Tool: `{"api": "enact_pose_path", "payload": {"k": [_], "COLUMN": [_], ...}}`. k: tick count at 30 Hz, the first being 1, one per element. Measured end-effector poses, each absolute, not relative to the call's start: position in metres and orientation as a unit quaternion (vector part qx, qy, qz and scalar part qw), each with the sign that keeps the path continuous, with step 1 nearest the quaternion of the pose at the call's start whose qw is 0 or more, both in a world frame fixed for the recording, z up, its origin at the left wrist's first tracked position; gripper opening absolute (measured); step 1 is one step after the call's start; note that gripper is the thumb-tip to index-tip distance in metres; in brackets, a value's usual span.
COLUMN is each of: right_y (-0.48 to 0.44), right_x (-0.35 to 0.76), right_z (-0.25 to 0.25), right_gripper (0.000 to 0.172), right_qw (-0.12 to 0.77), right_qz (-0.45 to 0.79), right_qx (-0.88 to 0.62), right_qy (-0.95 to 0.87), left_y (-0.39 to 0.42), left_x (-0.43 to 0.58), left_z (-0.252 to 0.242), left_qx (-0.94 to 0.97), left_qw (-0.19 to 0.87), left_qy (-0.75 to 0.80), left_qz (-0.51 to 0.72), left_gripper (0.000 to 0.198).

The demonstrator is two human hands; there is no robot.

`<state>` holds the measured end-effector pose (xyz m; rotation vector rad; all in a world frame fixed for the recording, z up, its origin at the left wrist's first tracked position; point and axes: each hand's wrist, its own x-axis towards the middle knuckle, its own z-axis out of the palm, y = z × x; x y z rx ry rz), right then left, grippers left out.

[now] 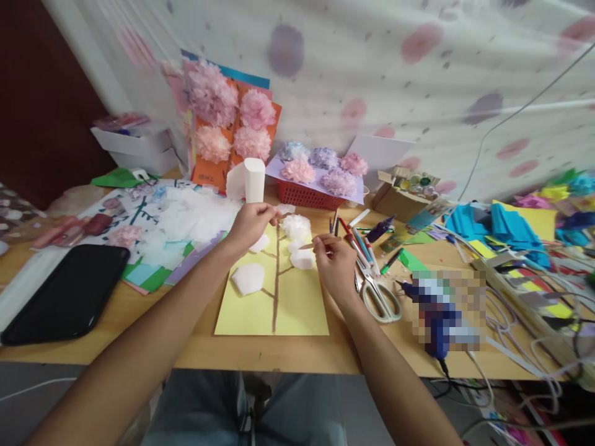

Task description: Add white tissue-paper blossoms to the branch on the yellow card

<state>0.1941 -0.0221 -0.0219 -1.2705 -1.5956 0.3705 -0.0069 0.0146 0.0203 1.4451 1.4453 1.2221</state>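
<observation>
On the table lies a sheet of yellow paper (pixel 300 313) with a brown tree trunk and branches drawn on it. Flat white paper pieces (pixel 248 279) sit at branch ends, and a fluffy white paper flower (pixel 296 227) is near the top. My left hand (pixel 253 229) hovers over the sheet's upper left, fingertips pinched together; what they hold is too small to make out. My right hand (pixel 335 263) is at the sheet's right edge, closed on a thin brown stick (pixel 308 246) whose tip points left over the white pieces.
Scissors (pixel 379 297), several pens (pixel 362 244) and a blue glue gun (pixel 437 322) lie to the right. A black tablet-like slab (pixel 67 291) and white tissue (pixel 190 207) are left. Behind stand a white paper roll (pixel 255 179), a red basket (pixel 309 195) and paper-flower boards (pixel 230 136).
</observation>
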Motion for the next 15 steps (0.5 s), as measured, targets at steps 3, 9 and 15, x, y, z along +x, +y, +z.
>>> {"api": "enact_pose_path", "payload": {"k": [3,9,15], "right_y": [-0.023,-0.025,-0.023], "right_x": [0.195,0.194,0.194], "right_z": [-0.02,-0.014,-0.02], "right_gripper": [0.028,0.03,0.027], "right_qw": [0.512,0.516,0.52], "right_qz": [0.156,0.129,0.142], "right_qx": [-0.524,-0.536,-0.521], "right_qy": [-0.663,-0.656,-0.662], "left_y": [0.009,0.0,-0.004], "left_x": [-0.014,-0.035,-0.06], "left_z": [0.023,0.025,0.021], "left_qx": [0.562,0.59,0.594], "left_qw": [0.363,0.32,0.311], "left_qy": [0.568,0.574,0.575], "left_qz": [0.479,0.469,0.47], "left_gripper": [0.025,0.027,0.027]}}
